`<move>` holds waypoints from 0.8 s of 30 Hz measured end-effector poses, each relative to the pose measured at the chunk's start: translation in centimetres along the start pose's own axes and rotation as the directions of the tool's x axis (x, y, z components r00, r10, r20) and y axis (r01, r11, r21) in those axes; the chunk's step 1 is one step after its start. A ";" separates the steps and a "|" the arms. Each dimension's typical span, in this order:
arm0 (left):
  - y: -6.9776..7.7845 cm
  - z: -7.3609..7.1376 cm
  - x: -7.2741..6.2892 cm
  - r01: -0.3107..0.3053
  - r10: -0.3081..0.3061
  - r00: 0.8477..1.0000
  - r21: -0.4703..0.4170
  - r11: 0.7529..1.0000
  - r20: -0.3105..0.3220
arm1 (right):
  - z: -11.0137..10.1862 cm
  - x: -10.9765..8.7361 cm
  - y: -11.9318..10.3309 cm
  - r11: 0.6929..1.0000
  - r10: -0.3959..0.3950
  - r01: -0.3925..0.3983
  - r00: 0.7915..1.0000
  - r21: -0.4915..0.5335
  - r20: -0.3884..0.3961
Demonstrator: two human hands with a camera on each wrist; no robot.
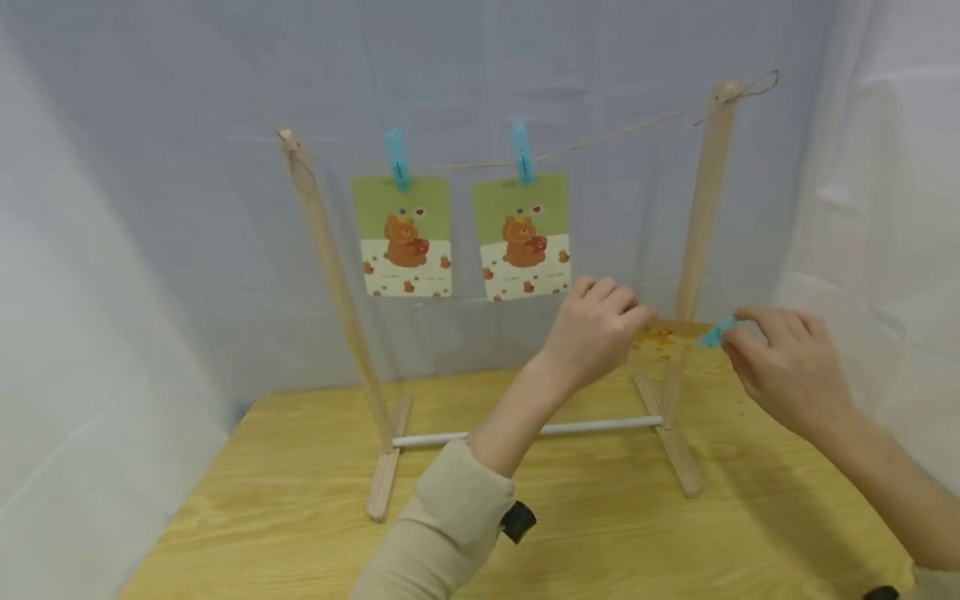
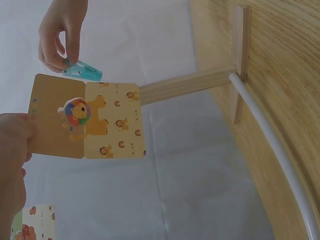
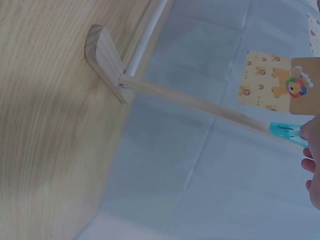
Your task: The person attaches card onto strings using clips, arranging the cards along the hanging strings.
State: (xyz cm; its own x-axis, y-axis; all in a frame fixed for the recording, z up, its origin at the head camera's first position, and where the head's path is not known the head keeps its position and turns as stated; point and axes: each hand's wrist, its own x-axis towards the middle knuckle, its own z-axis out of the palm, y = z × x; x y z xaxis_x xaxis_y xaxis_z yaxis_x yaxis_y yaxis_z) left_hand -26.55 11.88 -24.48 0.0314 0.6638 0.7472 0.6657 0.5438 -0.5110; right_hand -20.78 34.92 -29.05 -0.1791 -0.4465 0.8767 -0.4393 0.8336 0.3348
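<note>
My left hand (image 1: 600,329) pinches a brown and cream card (image 2: 120,122) with a lion on it by its brown edge. Opposite it, my right hand (image 1: 787,362) holds a blue clothespin (image 2: 84,71) between thumb and fingers. In the left wrist view the clothespin's tip is close beside the card's edge. On the twine (image 1: 600,142), two blue clothespins hold up a left bear card (image 1: 405,267) and a right bear card (image 1: 525,271), both green and cream. In the head view my left hand hides much of the lion card.
A wooden frame carries the twine between its left post (image 1: 333,275) and right post (image 1: 705,208). A white rod (image 1: 600,427) joins their feet low over the wooden table (image 1: 300,500). White sheeting (image 1: 187,250) hangs behind and at both sides.
</note>
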 end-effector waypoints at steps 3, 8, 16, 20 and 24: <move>-0.3 0.0 0.3 0.008 -0.008 1.000 -0.012 1.000 0.005 | 0.0 0.5 0.2 1.000 0.005 -0.005 1.000 0.000 -0.003; -0.7 0.1 0.6 0.017 -0.017 1.000 -0.013 1.000 0.013 | -0.2 1.1 0.5 1.000 0.013 -0.013 1.000 -0.005 -0.002; -1.2 0.1 0.7 0.027 -0.027 1.000 -0.038 0.999 0.000 | -0.2 1.6 0.8 1.000 0.013 -0.013 1.000 -0.008 0.002; -1.1 0.0 0.8 0.033 -0.033 0.999 -0.048 0.998 0.012 | -0.2 1.7 0.8 1.000 0.018 -0.018 1.000 -0.002 -0.003; -1.0 0.0 0.8 0.047 -0.043 0.998 -0.074 0.996 0.047 | -0.2 1.6 0.8 1.000 0.023 -0.023 1.000 0.005 0.000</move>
State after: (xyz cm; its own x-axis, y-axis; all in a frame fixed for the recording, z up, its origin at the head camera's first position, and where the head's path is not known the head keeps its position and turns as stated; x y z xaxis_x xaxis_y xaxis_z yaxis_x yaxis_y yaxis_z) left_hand -27.19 11.87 -23.42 -0.0325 0.6628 0.7480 0.7198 0.5348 -0.4425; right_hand -21.26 34.93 -27.28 -0.1889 -0.4270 0.8843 -0.4391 0.8422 0.3129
